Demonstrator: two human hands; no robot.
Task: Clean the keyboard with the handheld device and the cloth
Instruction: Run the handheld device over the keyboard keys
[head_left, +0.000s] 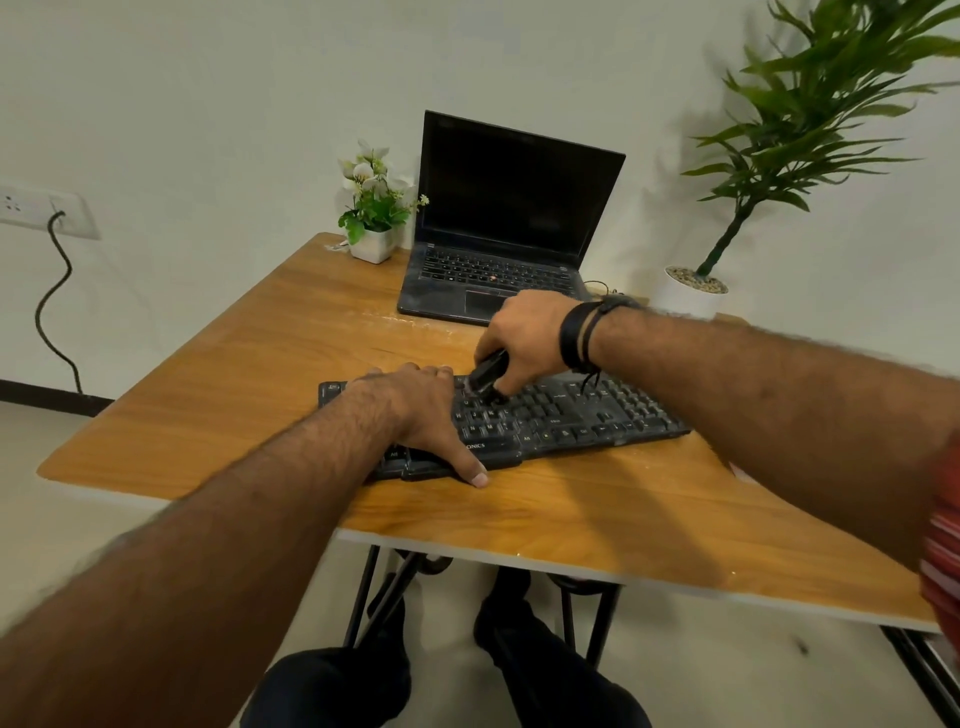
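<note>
A black keyboard (576, 410) lies across the middle of the wooden table (218, 405). My left hand (415, 410) rests flat on the keyboard's left part, fingers spread, thumb touching the table at the front edge. My right hand (524, 338) grips a small black handheld device (485, 375), tilted down with its tip on the keys near the keyboard's upper middle. No cloth is visible.
An open black laptop (498, 228) stands behind the keyboard. A small white pot of flowers (371, 218) sits to its left, and a tall green plant in a white pot (691, 291) at the back right. A wall socket with a cable (52, 218) is at left.
</note>
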